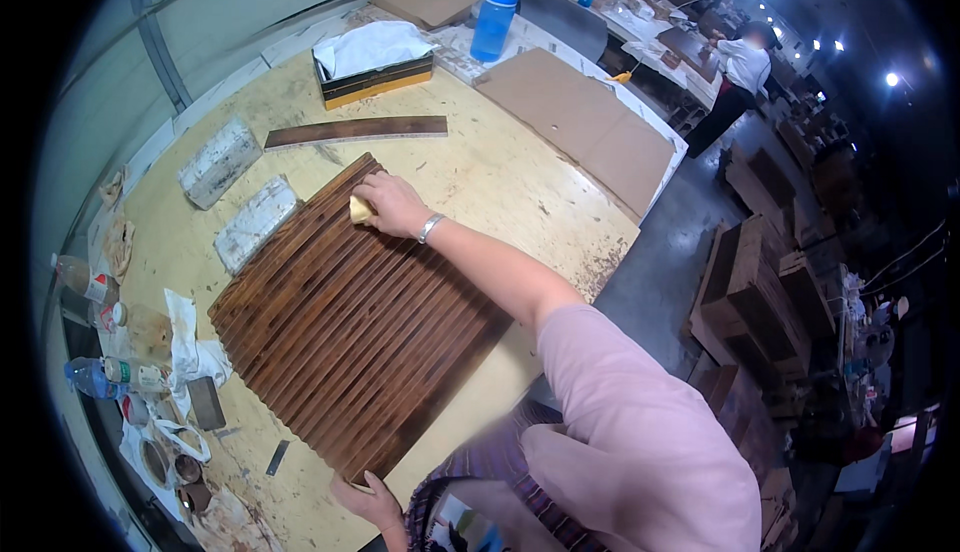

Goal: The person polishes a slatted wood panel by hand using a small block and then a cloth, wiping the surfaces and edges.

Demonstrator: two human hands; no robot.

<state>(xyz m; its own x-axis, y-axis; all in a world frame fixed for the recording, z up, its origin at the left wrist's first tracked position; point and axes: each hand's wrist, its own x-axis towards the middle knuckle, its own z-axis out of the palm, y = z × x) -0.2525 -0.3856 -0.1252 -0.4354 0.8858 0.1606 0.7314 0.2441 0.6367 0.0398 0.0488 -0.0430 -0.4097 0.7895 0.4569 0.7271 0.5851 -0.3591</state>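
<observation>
The right hand (395, 204) pinches a yellow sponge (360, 211) on the ridged wood panel (350, 322), which could slide if the left hand (370, 501), grip unclear, is loose.

- right hand (395, 204) hides part of the yellow pad (359, 211);
- left forearm (394, 535) cut off below;
- white cloth (372, 47) hides the inside of the box (380, 90);
- distant person (745, 60): hands too small to tell.

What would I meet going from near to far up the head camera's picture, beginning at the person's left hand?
Left hand → right hand with a yellow pad on the ribbed brown panel → dark wooden strip → box topped with something white.
</observation>
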